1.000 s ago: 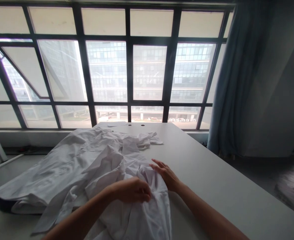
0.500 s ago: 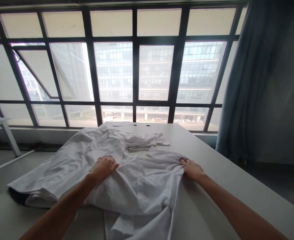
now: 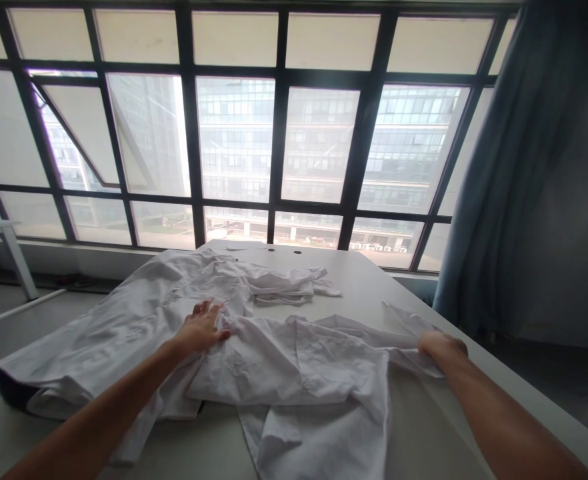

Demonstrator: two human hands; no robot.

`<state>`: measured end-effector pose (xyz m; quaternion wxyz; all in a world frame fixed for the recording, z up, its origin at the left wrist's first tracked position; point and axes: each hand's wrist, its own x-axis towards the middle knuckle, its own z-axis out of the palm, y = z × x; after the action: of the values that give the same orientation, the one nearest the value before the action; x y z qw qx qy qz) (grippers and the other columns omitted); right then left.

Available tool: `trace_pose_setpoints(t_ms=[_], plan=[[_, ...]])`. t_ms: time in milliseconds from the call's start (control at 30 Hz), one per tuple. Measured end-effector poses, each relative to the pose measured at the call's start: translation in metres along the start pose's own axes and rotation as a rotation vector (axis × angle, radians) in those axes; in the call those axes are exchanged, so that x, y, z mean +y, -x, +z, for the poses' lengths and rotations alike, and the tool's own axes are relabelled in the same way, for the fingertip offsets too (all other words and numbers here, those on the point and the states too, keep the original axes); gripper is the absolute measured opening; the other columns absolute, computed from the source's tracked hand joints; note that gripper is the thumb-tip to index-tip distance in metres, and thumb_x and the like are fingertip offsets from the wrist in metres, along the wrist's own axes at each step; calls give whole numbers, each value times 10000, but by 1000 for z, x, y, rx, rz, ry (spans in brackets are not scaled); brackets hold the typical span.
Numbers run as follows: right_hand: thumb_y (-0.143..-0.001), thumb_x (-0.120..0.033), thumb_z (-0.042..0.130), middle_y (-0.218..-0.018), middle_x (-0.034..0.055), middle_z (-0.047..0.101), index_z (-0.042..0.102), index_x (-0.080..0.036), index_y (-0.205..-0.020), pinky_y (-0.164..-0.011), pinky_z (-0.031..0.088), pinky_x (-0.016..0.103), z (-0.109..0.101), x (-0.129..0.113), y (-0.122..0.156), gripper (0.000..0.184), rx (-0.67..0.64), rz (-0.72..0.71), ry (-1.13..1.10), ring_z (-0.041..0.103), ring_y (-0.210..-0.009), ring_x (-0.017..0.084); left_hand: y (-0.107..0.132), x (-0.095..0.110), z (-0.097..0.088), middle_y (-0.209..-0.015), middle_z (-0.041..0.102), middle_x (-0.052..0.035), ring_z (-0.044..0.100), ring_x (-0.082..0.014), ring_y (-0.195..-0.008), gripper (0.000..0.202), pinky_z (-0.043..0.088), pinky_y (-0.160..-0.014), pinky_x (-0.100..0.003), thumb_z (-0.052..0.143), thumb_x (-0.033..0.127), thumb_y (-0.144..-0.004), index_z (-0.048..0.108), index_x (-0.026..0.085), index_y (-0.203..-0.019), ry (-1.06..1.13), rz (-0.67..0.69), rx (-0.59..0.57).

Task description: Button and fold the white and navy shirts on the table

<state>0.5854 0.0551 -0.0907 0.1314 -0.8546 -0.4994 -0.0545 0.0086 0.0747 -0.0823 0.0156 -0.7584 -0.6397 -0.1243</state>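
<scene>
A white long-sleeved garment [image 3: 319, 363], like a shirt or coat, lies spread and wrinkled on the white table [image 3: 479, 393]. My left hand [image 3: 201, 327] rests flat near its left end, fingers spread. On the right, my right hand [image 3: 443, 347] is closed around a narrow part of the garment that looks like a sleeve, drawn out sideways. The tip of this cloth sticks out beyond my fist. Under the left forearm and farther left is a pile of white garments [image 3: 119, 320], with a dark edge showing at its near corner.
Folded sleeve-like cloth [image 3: 289, 283] from the pile reaches over the table's middle. Behind the table runs a large window [image 3: 319, 143] with dark frames. A blue-grey curtain [image 3: 504, 200] hangs at right. Another white table [image 3: 17, 257] stands at far left.
My right hand has moved right, pulling the sleeve-like part outward, so the garment is stretched wider. My left hand has shifted slightly left and its fingers are now spread.
</scene>
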Motion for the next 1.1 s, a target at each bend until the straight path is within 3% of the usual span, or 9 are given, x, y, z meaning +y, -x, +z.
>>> trace_pose_setpoints(t_ms=[100,200,367,500,567,633,733,833,1100], plan=[[-817,-342,616,-1169,310,643,765,-116,-1009,-797,476,652,4,-32,14,331,-116,25,149,611,-1085,482,-13,0,-1,-1313,593,-158,535,-305,-1218,488,427,-963,-367,437,505,-918,637,156,-1194,92,4,-9],[-843,-258,586,-1324,259,587,681,-92,-1207,-1006,419,534,16,-72,34,412,-77,-361,84,536,-1249,387,-18,15,-8,-837,695,-85,643,-228,-834,570,460,-754,-283,279,512,-962,691,150,-806,193,66,-115],[-905,-306,522,-1310,133,637,616,-201,-1305,-1012,411,387,21,-122,61,424,-117,-666,-44,566,-1224,268,5,48,-36,-726,681,-39,600,-176,-661,481,401,-583,-239,521,601,-822,716,163,-784,180,177,-139],[-947,-344,463,-971,153,747,748,-171,-926,-862,450,373,7,-122,65,334,-147,-610,58,683,-976,285,43,56,-65,-737,719,-18,643,-183,-665,341,431,-592,-232,701,453,-703,762,231,-954,72,263,-472],[-939,-320,469,-968,176,747,751,-156,-899,-804,457,367,0,-114,61,328,-194,-522,100,694,-944,300,58,56,-76,-638,694,12,639,-177,-577,429,444,-556,-226,741,402,-669,740,263,-1074,77,245,-747],[-886,-248,525,-992,190,743,752,-139,-913,-767,459,355,-5,-108,56,253,-266,-466,119,694,-944,310,63,59,-80,-554,653,21,624,-174,-524,341,458,-551,-231,702,390,-724,747,263,-1037,70,245,-866],[-780,-129,574,-1054,143,743,747,-160,-981,-784,456,309,-7,-113,51,268,-336,-487,85,680,-991,271,52,73,-71,-666,699,-49,667,-209,-668,309,491,-676,-284,537,416,-888,750,214,-792,-22,294,-561],[-823,-133,504,-1072,105,743,739,-171,-1024,-803,449,267,-4,-134,55,312,-328,-580,-109,669,-984,212,30,94,-50,-959,731,-120,677,-262,-911,393,484,-815,-332,482,456,-941,748,188,-833,-98,289,-251],[-822,-304,630,-885,88,745,722,-160,-949,-685,429,253,15,-171,82,213,-287,-642,-371,656,-777,192,-17,126,11,-1035,709,-146,658,-241,-929,429,481,-817,-305,419,442,-967,739,163,-1028,118,324,-258]])
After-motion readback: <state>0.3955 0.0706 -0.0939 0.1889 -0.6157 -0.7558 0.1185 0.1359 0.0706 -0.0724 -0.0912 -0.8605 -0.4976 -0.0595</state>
